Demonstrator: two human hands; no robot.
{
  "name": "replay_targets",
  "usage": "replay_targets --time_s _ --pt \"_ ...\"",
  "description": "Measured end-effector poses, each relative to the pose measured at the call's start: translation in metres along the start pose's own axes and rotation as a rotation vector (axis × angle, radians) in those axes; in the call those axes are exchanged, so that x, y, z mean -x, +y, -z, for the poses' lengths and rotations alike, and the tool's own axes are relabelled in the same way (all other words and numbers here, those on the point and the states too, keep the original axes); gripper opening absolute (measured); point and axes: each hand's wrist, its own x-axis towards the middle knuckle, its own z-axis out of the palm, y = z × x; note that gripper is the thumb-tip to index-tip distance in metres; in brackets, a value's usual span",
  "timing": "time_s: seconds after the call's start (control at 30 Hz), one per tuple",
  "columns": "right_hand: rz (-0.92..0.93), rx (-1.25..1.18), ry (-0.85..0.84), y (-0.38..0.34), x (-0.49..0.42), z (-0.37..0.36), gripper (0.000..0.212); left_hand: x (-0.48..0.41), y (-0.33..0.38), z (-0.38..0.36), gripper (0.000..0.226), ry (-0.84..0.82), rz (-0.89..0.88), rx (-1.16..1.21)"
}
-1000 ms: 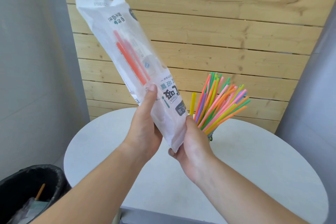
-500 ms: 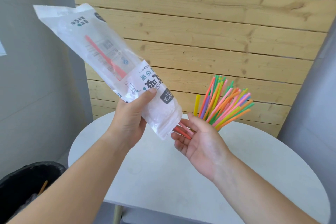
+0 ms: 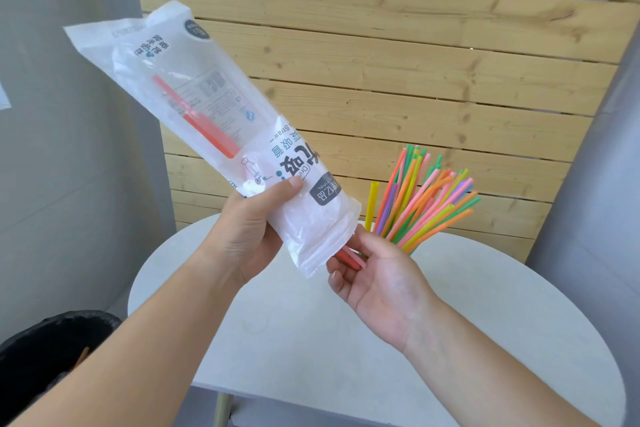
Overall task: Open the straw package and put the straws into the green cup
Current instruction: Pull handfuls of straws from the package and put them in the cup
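Over the round white desk (image 3: 311, 340), the right hand (image 3: 381, 281) is lying palm up with its fingers loosely spread. Red and pink straw ends (image 3: 351, 258) are poking from the package mouth onto it. The left hand (image 3: 249, 236) is gripping the tilted straw package (image 3: 207, 121) around its lower half. Beyond, coloured straws (image 3: 422, 198) are fanning out before the plank wall (image 3: 415, 45).

Just one head-worn wide-angle cam, looking forward and down, close over the round table's (image 3: 485, 322) near edge.
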Motion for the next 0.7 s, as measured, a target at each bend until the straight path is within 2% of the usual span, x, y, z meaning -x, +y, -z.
replay_targets --time_s 0.13,0.3,0.4,0.47,0.57,0.7 --pt "-0.033 -0.048 -0.005 0.003 -0.001 0.002 0.025 0.0 -0.001 -0.001 0.06 -0.02 0.008 0.005" --pt "-0.06 0.073 -0.097 0.002 0.002 0.0 0.022 -0.002 0.0 0.001 0.058 0.021 -0.014 0.041" --pt "-0.022 0.035 -0.059 -0.004 0.003 -0.001 0.021 -0.006 0.001 0.006 0.046 0.1 -0.044 0.077" --pt "-0.044 -0.046 -0.006 -0.004 0.003 -0.002 0.032 -0.005 0.0 0.005 0.048 0.117 -0.044 0.084" --pt "-0.093 -0.069 0.042 0.002 0.002 -0.006 0.044 -0.001 -0.004 -0.005 0.042 0.045 -0.045 0.031" --pt "-0.076 -0.055 0.037 0.007 0.002 -0.008 0.039 0.0 -0.008 -0.014 0.03 -0.069 -0.061 -0.095"
